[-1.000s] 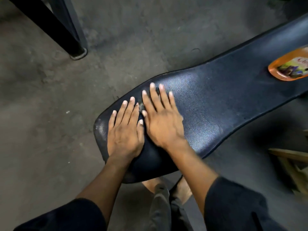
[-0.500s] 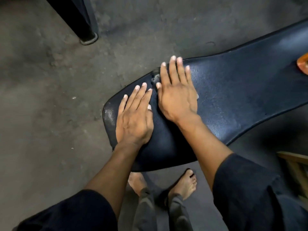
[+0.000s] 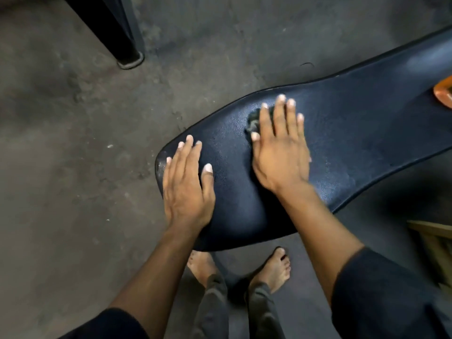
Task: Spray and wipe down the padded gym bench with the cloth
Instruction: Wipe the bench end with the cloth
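The padded gym bench [image 3: 354, 133] is dark blue and runs from the lower centre up to the right edge. My right hand [image 3: 281, 152] lies flat on the pad with fingers spread, pressing a small dark grey cloth [image 3: 254, 121] against it. Only a crumpled corner of the cloth shows, beside my thumb and forefinger. My left hand [image 3: 186, 187] rests flat and empty on the bench's rounded near end, well apart from the right hand. An orange spray bottle [image 3: 444, 94] lies on the pad at the far right, mostly cut off by the frame.
The floor is bare grey concrete. A black equipment leg [image 3: 122, 42] stands at the upper left. A wooden frame [image 3: 435, 241] sits at the lower right. My bare feet [image 3: 274, 270] are under the bench's near end.
My right hand has slid the cloth along the pad away from my left hand, towards the right. The left hand has stayed on the near end, and a wide gap has opened between the hands.
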`<act>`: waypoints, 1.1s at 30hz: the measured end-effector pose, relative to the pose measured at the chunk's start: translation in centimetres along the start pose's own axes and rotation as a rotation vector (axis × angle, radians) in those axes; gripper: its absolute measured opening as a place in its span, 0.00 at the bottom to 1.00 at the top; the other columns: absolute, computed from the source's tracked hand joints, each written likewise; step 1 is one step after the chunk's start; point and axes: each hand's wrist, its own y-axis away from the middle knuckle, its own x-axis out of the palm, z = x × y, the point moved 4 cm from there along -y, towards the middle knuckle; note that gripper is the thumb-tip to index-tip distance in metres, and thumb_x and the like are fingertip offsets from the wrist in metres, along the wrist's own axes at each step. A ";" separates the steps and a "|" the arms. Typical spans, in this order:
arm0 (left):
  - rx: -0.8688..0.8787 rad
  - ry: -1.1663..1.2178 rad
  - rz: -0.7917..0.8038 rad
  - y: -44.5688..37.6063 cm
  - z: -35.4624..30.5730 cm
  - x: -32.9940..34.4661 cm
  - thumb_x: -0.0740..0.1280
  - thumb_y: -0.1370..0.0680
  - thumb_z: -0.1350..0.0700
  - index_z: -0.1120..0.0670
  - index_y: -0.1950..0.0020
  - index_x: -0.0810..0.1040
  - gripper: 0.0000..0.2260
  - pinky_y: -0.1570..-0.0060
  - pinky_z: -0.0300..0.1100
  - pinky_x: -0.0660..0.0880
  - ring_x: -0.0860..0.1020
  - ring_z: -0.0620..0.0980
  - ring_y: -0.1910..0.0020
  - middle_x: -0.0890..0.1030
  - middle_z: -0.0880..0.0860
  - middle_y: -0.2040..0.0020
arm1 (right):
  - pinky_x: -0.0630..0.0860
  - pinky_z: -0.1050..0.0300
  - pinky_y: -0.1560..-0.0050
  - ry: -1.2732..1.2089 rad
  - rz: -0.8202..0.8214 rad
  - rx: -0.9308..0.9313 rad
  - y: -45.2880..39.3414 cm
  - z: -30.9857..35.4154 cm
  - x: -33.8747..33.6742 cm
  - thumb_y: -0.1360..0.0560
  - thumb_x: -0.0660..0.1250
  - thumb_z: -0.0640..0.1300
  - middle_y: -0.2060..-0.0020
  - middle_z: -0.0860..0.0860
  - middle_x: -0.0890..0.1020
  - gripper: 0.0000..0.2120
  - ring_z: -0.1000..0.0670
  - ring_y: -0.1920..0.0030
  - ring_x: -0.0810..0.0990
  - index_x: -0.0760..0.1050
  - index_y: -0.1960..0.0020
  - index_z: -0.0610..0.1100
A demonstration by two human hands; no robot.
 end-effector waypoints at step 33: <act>0.048 -0.040 0.047 1.6 5.3 0.1 0.54 0.13 0.43 0.45 0.12 0.56 0.29 0.14 0.60 0.48 0.46 0.45 0.12 0.50 0.42 0.11 | 0.49 0.38 0.14 0.026 0.039 -0.060 1.0 5.6 0.7 0.11 0.49 0.53 0.12 0.42 0.51 0.29 0.38 0.13 0.48 0.54 0.12 0.46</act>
